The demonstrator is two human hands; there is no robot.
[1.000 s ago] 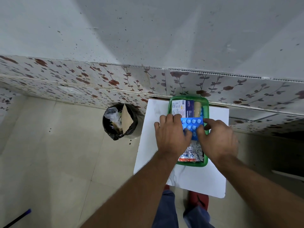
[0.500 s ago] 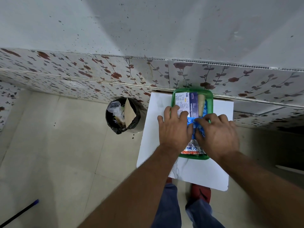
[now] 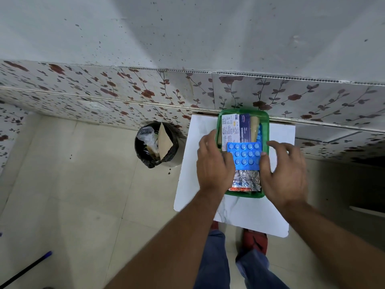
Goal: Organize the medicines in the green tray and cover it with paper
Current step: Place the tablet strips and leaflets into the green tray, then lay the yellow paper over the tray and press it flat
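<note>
A green tray [image 3: 243,112] stands on a white table by the wall. Inside lie a white and blue dressings box [image 3: 233,130], a tan packet [image 3: 254,128] and a crumpled silver foil strip [image 3: 246,182]. A blue blister pack [image 3: 245,154] rests flat on top of them in the tray's middle. My left hand [image 3: 214,165] curls its fingers over the pack's left edge. My right hand [image 3: 286,170] is spread over the tray's right rim, its thumb touching the pack's right edge.
The white table top [image 3: 248,213] is small, with its front edge above my feet. A bin with a black liner [image 3: 155,146] holding cardboard and plastic stands on the floor to the left. A dark stick with a blue tip [image 3: 25,268] lies at lower left.
My two hands have drawn apart sideways, uncovering the blue blister pack, which now lies flat in the tray. The view has shifted slightly.
</note>
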